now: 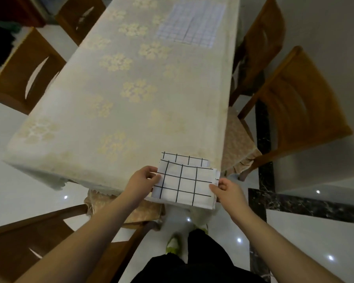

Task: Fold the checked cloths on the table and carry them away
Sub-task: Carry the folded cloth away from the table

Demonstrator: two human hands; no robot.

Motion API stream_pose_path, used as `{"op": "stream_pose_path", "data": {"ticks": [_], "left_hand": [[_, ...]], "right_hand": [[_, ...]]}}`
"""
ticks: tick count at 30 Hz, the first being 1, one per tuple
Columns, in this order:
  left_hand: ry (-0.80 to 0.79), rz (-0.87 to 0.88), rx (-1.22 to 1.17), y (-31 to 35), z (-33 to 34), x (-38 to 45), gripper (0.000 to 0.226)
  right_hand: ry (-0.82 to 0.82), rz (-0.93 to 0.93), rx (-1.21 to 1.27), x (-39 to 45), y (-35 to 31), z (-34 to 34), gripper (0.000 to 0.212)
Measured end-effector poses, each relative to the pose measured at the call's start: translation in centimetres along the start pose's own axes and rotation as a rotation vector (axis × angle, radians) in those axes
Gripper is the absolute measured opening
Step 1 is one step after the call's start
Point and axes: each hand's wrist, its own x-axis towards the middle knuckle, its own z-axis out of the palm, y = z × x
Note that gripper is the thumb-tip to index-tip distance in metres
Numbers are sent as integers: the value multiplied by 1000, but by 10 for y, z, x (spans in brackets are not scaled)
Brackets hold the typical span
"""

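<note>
White fabric with a black grid pattern, the folded checked cloth (pixel 185 185), sits at the lower centre of the frame, overhanging the near right corner of the worktop (pixel 131 94). A second folded layer of the same pattern (pixel 184 159) shows just behind it, lying on the worktop surface; whether it belongs to the same cloth cannot be told.

Left hand (pixel 143 178): fingers curled, thumb on top, pinching the left edge of the folded checked cloth.

Right hand (pixel 226 189): fingers curled inward, thumb forward, gripping the right edge of the same cloth.

Both forearms extend from the bottom of the frame toward the cloth.

A pale checked cloth with fine blue-grey lines (pixel 192 25) lies spread flat at the upper right of the frame, on the far end of the worktop, well apart from both hands.

The worktop carries a cream covering with a yellow flower pattern. Brown wooden chairs (pixel 300 111) stand along both sides, on a glossy pale tile floor (pixel 315 231) with a dark marble strip.
</note>
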Motion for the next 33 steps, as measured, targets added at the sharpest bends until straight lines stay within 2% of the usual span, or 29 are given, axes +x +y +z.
{"op": "stream_pose_path", "data": {"ticks": [2,4,6,11,18,24,25,27,29,31,33], "left_hand": [[34,-32,1,0,4,16,20],[62,-62,1,-1,9,31,19],[89,-91,5,-1,12,42,17],[148,-84,75,-4,19,62,13],[237,-26,94,-10,24,71,14],[321,40,155,-15,26,72,28],[336,108,207,-16,27,72,32],[333,411,470,-22,29,75,38],[258,705,767,-29,34,78,48],[154,832,912,-33,40,80,55],[111,844,965,-34,46,83,57]], "right_hand": [[-17,2,-68,25,0,1,3],[-14,4,-154,50,4,2,22],[-13,7,-202,66,4,5,28],[-7,-30,-273,85,-3,10,23],[-18,-69,-408,87,-2,10,32],[83,-83,-397,83,-3,5,21],[133,-103,-405,80,-5,5,25],[228,-220,-457,77,-4,9,32],[248,-411,-551,73,-2,22,37],[204,-568,-704,70,0,44,44],[141,-648,-890,73,1,71,53]]}}
